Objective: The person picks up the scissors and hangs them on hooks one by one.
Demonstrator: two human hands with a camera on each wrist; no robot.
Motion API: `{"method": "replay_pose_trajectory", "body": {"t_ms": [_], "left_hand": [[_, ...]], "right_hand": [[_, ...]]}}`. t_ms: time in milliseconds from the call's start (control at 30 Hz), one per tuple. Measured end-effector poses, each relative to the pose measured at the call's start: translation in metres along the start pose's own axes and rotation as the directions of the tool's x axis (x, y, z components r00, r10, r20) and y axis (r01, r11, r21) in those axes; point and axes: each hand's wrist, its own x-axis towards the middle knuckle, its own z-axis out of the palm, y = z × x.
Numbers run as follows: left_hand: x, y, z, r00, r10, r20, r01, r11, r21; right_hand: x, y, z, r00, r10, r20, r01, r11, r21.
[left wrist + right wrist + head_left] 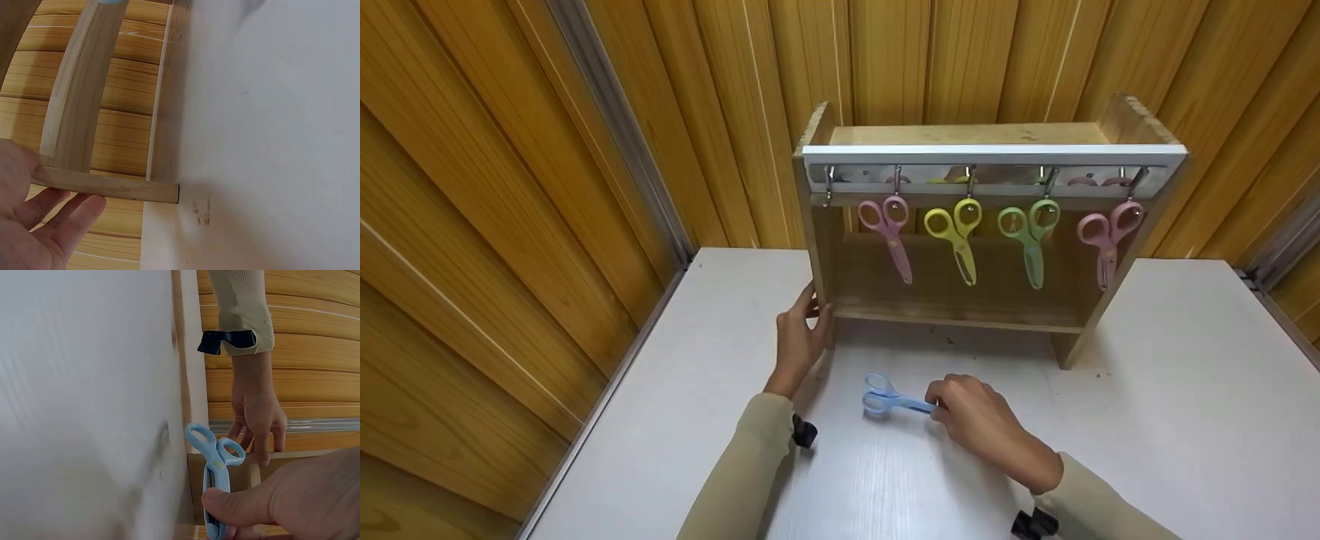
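My right hand [982, 420] pinches a pair of light blue scissors [885, 397] by the blade end, thumb across the blades. Their handle loops point left in the head view, low over the white table. My left hand [802, 337] grips the lower left side panel [112, 185] of a wooden rack [960, 319], its fingers on the outer face. Along the rack's metal hook rail [997, 159] hang pink scissors [895, 240], yellow scissors [958, 240], green scissors [1032, 244] and another pink pair [1108, 244]. The leftmost hook [829, 184] holds nothing.
The rack stands on the white table [1185, 420], near its back edge. Wood-plank walls [472, 187] rise behind and at both sides, with a metal rail [615, 120] in the left corner. Black straps [804, 432] sit on both sleeves.
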Motion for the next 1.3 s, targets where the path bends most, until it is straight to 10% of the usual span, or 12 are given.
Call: {"method": "replay_pose_trajectory", "body": {"t_ms": [767, 1300], "left_hand": [[0.000, 0.002, -0.001, 0.999, -0.029, 0.022, 0.029, 1.000, 0.010], [-0.002, 0.000, 0.000, 0.996, 0.060, -0.068, -0.056, 0.996, 0.069]], "right_hand": [[0.030, -0.033, -0.057, 0.968, -0.186, -0.168, 0.192, 0.981, 0.022], [0.061, -0.060, -0.061, 0.900, -0.204, -0.385, 0.318, 0.912, 0.260]]}}
